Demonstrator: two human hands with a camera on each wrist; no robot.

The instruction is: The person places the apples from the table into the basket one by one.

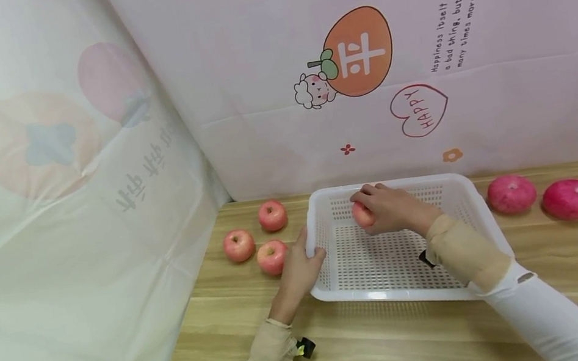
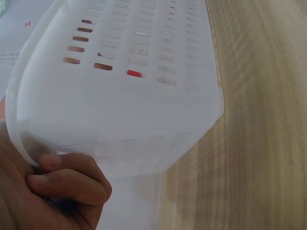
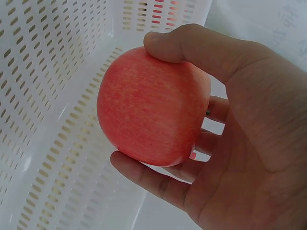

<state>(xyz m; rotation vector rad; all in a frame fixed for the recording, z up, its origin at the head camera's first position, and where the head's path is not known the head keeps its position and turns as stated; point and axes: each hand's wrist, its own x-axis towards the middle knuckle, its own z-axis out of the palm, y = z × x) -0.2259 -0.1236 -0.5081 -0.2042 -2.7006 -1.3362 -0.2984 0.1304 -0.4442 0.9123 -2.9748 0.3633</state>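
Note:
My right hand [image 1: 394, 207] holds a red apple [image 3: 152, 108] over the inside of a white plastic basket [image 1: 388, 296], thumb on one side and fingers round the other. In the head view that apple [image 1: 363, 214] is partly covered by the fingers. At the basket's left end, my left hand [image 1: 299, 267] grips the rim. Its curled fingers [image 2: 72, 179] show against the basket's outer wall in the left wrist view. Just left of this hand, three apples lie on the table: one apple [image 1: 273, 257] closest, a second apple [image 1: 239, 245] and a third apple [image 1: 272, 215] behind.
Right of the basket lie two deep-pink oval fruits, one pink fruit [image 1: 511, 194] nearer the basket and another pink fruit [image 1: 572, 199] farther right. The wooden table [image 1: 401, 349] meets a printed cloth [image 1: 273, 145] at the back, and a pale cloth [image 1: 57, 268] hangs on the left.

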